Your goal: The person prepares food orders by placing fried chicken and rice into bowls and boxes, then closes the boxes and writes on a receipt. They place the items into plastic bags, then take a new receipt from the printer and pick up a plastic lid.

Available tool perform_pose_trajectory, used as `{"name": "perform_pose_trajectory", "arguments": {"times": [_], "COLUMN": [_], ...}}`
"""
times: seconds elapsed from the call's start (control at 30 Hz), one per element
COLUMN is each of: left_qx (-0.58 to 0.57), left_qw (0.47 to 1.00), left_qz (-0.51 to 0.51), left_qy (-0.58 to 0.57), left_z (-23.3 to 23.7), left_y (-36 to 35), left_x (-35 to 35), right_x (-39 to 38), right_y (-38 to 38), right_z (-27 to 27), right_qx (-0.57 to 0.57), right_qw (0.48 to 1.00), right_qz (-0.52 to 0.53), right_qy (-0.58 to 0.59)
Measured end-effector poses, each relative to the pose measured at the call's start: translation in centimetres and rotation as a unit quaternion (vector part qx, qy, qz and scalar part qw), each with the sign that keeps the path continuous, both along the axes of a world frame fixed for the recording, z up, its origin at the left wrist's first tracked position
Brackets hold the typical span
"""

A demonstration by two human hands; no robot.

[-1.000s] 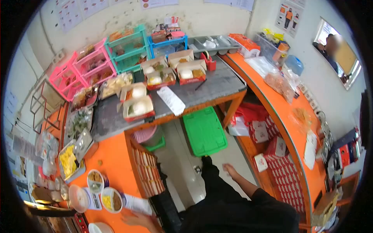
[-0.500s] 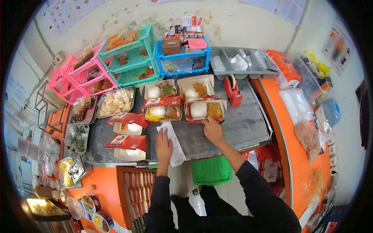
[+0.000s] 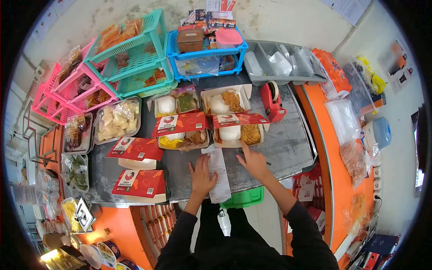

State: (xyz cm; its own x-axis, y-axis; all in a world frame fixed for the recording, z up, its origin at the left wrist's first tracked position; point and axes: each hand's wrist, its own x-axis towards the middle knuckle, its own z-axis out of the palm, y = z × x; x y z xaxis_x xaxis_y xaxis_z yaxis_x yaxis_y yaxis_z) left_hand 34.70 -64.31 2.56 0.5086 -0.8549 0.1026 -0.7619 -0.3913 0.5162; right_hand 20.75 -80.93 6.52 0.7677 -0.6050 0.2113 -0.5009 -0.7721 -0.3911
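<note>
Our left hand (image 3: 201, 177) flat on receipt (image 3: 221, 181) | right hand (image 3: 253, 163) open beside meal box (image 3: 238, 134) | risk: we judge a nudge could spill its food

Head camera looks steeply down, near, over the counter (image 3: 288, 148).

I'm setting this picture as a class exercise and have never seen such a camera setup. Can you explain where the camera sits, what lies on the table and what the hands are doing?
There is no machine here: a person wears one camera on the head, so the round picture looks down at their own two hands. The left hand lies flat on a paper slip on the grey table. The right hand rests open just below an open food box with rice and fried food. Neither hand seems to grip anything. Closed red boxes lie to the left, coloured baskets behind.
</note>
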Motion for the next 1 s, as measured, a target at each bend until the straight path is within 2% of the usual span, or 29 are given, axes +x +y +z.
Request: {"name": "perform_pose_trajectory", "arguments": {"times": [0.03, 0.07, 0.13, 0.23, 0.37, 0.43, 0.5, 0.53, 0.6, 0.67, 0.7, 0.73, 0.77, 0.8, 0.87, 0.9, 0.93, 0.97, 1.0], "left_qx": [-0.05, -0.046, 0.01, 0.01, -0.01, -0.095, -0.152, -0.172, -0.152, -0.133, -0.134, -0.132, -0.131, -0.134, -0.162, -0.173, -0.183, -0.208, -0.234], "left_qw": [0.998, 0.998, 0.998, 0.995, 0.997, 0.995, 0.988, 0.984, 0.986, 0.981, 0.981, 0.977, 0.972, 0.973, 0.956, 0.944, 0.929, 0.906, 0.88], "left_qz": [-0.01, -0.011, -0.054, -0.056, -0.008, -0.014, -0.023, -0.032, 0.02, 0.092, 0.085, 0.106, 0.126, 0.115, 0.099, 0.086, 0.073, 0.066, 0.06], "left_qy": [0.044, 0.047, -0.024, -0.083, -0.08, -0.036, 0.014, 0.036, 0.065, 0.109, 0.112, 0.132, 0.151, 0.151, 0.222, 0.267, 0.313, 0.362, 0.409], "left_z": [0.2, 0.4, 1.1, 1.7, 0.0, 1.2, 3.0, 3.4, 3.7, 3.9, 3.6, 3.4, 2.9, 2.9, 2.9, 2.7, 2.6, 2.6, 2.6], "left_y": [0.4, 0.8, 1.1, -2.2, -6.7, -5.8, -2.3, 0.1, 4.7, 8.3, 9.9, 11.0, 11.3, 10.9, 9.8, 8.5, 6.5, 4.1, 1.3], "left_x": [0.2, 0.1, 0.0, -1.1, -3.2, -3.5, -4.0, -4.2, -4.7, -5.0, -5.2, -5.1, -4.8, -4.6, -4.1, -3.5, -2.9, -2.5, -2.2], "right_x": [0.6, 1.0, 1.6, 2.1, 2.3, 1.6, -0.4, -2.1, -5.0, -7.1, -7.6, -7.6, -7.6, -7.4, -5.8, -4.8, -4.0, -3.3, -2.3], "right_y": [-1.0, -1.7, -2.4, -2.6, -2.0, -1.1, 0.1, 0.0, -1.1, -1.8, -2.1, -2.7, -3.4, -3.4, -2.7, -3.0, -3.6, -4.1, -4.7], "right_z": [-0.5, -1.0, -0.1, 0.7, 0.2, 1.6, 2.2, 1.0, -1.5, -3.1, -3.6, -3.6, -3.6, -2.9, -1.2, -1.1, -1.4, -1.7, -2.7], "right_qx": [-0.05, -0.101, -0.1, -0.078, -0.06, -0.016, -0.045, -0.046, -0.058, -0.061, -0.064, -0.103, -0.143, -0.148, -0.18, -0.184, -0.073, 0.038, 0.03], "right_qw": [0.999, 0.994, 0.995, 0.996, 0.996, 0.996, 0.984, 0.986, 0.986, 0.981, 0.98, 0.984, 0.984, 0.983, 0.965, 0.962, 0.977, 0.966, 0.966], "right_qz": [0.016, 0.03, 0.015, -0.01, -0.039, -0.017, -0.102, -0.114, -0.133, -0.17, -0.177, -0.134, -0.092, -0.103, -0.187, -0.196, -0.188, -0.171, -0.171], "right_qy": [0.008, 0.016, -0.011, -0.047, -0.047, -0.082, -0.142, -0.112, -0.081, 0.069, 0.07, 0.059, 0.047, 0.047, 0.047, 0.047, -0.071, -0.188, -0.189]}}
